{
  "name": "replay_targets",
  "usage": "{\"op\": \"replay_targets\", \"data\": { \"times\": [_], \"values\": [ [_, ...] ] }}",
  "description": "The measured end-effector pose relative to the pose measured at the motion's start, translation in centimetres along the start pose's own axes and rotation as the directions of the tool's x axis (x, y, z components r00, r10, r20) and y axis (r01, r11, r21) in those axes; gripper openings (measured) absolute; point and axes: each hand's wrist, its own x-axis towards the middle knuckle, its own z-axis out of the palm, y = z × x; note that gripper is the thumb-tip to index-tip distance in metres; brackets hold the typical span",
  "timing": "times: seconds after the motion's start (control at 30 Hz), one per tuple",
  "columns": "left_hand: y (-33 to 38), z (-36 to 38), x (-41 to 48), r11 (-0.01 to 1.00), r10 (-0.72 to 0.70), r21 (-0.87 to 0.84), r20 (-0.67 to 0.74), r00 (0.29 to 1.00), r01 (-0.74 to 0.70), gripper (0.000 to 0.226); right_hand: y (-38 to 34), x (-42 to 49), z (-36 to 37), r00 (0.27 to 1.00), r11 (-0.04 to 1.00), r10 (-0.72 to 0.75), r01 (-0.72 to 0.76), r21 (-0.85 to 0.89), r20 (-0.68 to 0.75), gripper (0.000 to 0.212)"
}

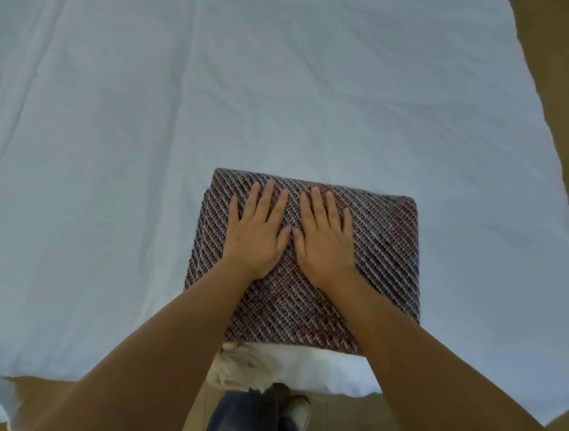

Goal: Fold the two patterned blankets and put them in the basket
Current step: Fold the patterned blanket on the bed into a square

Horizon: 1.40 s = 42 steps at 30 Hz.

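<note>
Forearms hide folded blanket (369, 250) near corners; basket unseen.

No readable txt, labels, brands, nos. or signs anywhere in view.

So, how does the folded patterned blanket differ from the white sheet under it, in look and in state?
The patterned blanket is dark, with diagonal woven stripes; the white sheet is plain and pale. The blanket is folded into a compact thick rectangle, while the sheet lies spread out flat with soft creases. The blanket is pressed by the left hand and the right hand; the sheet is untouched by them. Both are cloth.
</note>
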Motion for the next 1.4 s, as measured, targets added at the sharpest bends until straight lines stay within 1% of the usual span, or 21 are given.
{"op": "replay_targets", "data": {
  "times": [0.07,0.2,0.27,0.33,0.43,0.5,0.6,0.67,0.7,0.77,0.83,0.87,0.93,0.97,1.03,1.13,1.2,1.3,1.37,1.4],
  "values": [
    [-1.4,1.3,0.0,1.0,-0.02,0.021,0.009,1.0,0.02,0.063,1.4,0.0,1.3,1.0,1.0,-0.001,0.002,-0.025,0.011,0.059],
    [-5.0,2.8,-0.3,0.985,-0.167,-0.028,0.031,0.985,0.168,0.068,4.4,-0.7,2.4,0.996,0.996,0.083,-0.082,-0.039,0.018,0.06],
    [-6.0,3.2,-0.3,0.981,-0.188,-0.033,0.033,0.982,0.189,0.071,5.3,-0.8,2.6,0.992,0.991,0.122,-0.122,-0.048,0.012,0.061],
    [-6.2,3.5,-0.4,0.978,-0.203,-0.048,0.033,0.979,0.204,0.076,6.2,-0.9,2.7,0.982,0.982,0.187,-0.187,-0.033,-0.009,0.062],
    [-6.1,3.9,-0.5,0.974,-0.218,-0.062,0.015,0.976,0.219,0.078,8.1,-1.6,2.9,0.943,0.944,0.331,-0.331,0.014,-0.041,0.059],
    [-5.9,4.4,-0.5,0.97,-0.233,-0.065,0.008,0.972,0.233,0.076,9.3,-2.2,3.2,0.924,0.924,0.382,-0.381,0.031,-0.015,0.058],
    [-5.0,4.7,-0.5,0.958,-0.277,-0.072,0.015,0.961,0.278,0.073,10.0,-2.0,3.5,0.92,0.922,0.384,-0.386,0.009,0.073,0.061],
    [-3.9,4.1,-0.5,0.946,-0.315,-0.071,0.028,0.949,0.316,0.07,9.4,-1.5,2.9,0.912,0.917,0.398,-0.399,-0.003,0.098,0.063],
    [-3.3,3.6,-0.7,0.939,-0.334,-0.076,0.029,0.942,0.335,0.068,8.7,-1.6,2.5,0.912,0.914,0.405,-0.407,0.009,0.07,0.063],
    [-1.7,2.7,-1.7,0.931,-0.345,-0.124,0.002,0.938,0.343,0.065,6.7,-2.7,1.8,0.922,0.922,0.385,-0.382,0.063,-0.045,0.063],
    [0.7,2.3,-3.8,0.949,-0.286,-0.156,-0.047,0.957,0.276,0.064,3.7,-5.0,1.8,0.944,0.946,0.315,-0.304,0.11,-0.101,0.064],
    [2.1,2.4,-5.3,0.964,-0.233,-0.148,-0.066,0.97,0.221,0.062,2.0,-6.3,2.3,0.959,0.959,0.266,-0.253,0.128,-0.096,0.063],
    [4.5,3.4,-8.5,0.986,-0.145,-0.095,-0.055,0.988,0.139,0.058,-0.6,-8.6,3.4,0.979,0.974,0.196,-0.188,0.128,-0.058,0.059],
    [4.9,4.0,-9.8,0.989,-0.13,-0.068,-0.022,0.991,0.128,0.056,-1.2,-9.5,3.9,0.983,0.979,0.177,-0.172,0.109,-0.037,0.058],
    [4.0,5.3,-11.4,0.987,-0.153,-0.04,0.058,0.987,0.155,0.058,-0.7,-10.8,4.6,0.99,0.988,0.143,-0.143,0.059,-0.001,0.058],
    [1.5,6.6,-11.6,0.987,-0.163,-0.005,0.07,0.984,0.164,0.064,2.8,-11.9,5.4,0.995,0.996,0.089,-0.088,-0.027,0.049,0.06],
    [0.3,6.9,-10.8,0.979,-0.201,-0.009,0.055,0.978,0.202,0.07,5.5,-12.4,5.7,0.987,0.987,0.151,-0.147,-0.062,0.063,0.063],
    [-1.2,7.0,-10.0,0.941,-0.332,-0.049,0.035,0.943,0.333,0.074,8.6,-13.6,5.6,0.952,0.957,0.291,-0.286,-0.055,0.099,0.068],
    [-2.1,7.1,-10.0,0.914,-0.392,-0.09,0.048,0.919,0.395,0.074,9.4,-14.0,5.6,0.929,0.942,0.334,-0.326,-0.074,0.159,0.065],
    [-2.3,7.0,-10.0,0.909,-0.397,-0.113,0.055,0.916,0.401,0.075,9.6,-14.0,5.7,0.923,0.942,0.336,-0.325,-0.087,0.189,0.061]
  ]
}}
